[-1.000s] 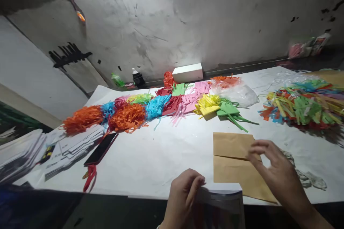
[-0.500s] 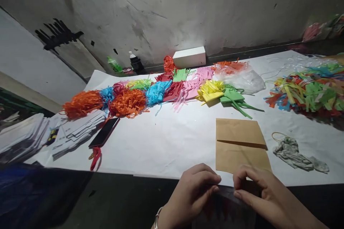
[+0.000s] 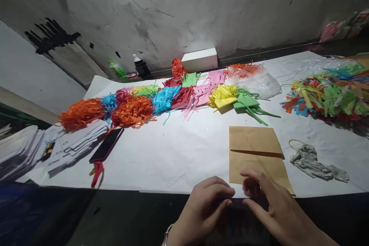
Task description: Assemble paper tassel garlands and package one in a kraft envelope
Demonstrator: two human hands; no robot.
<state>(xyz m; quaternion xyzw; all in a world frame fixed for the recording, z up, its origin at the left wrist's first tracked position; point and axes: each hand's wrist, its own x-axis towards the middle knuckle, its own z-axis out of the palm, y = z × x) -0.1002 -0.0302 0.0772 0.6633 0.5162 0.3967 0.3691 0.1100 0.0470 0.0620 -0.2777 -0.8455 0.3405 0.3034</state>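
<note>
At the table's front edge my left hand (image 3: 201, 209) is closed, thumb and forefinger pinched at the top of a dim clear plastic bag (image 3: 239, 223) that hangs below the edge. Blurred coloured shapes show through the film. My right hand (image 3: 272, 203) is just to the right, its thumb and forefinger apart and curved around a gap near the bag's top. Beyond it lies a flat brown paper envelope (image 3: 253, 140), its near right part covered by my right hand. A crumpled grey-white glove or cloth (image 3: 311, 161) with a yellowish loop rests to the right.
Shredded paper bundles (image 3: 132, 111) in several colours line the table's back, by a white box (image 3: 199, 59). More tangled strips (image 3: 328, 96) lie at right. A phone (image 3: 106, 145) and stacked white cards (image 3: 77, 146) sit at left. A wall (image 3: 173, 15) stands behind.
My right thumb and forefinger have parted and the hand has shifted slightly left, toward my left hand. The left hand keeps its pinch. The whole view has shifted slightly.
</note>
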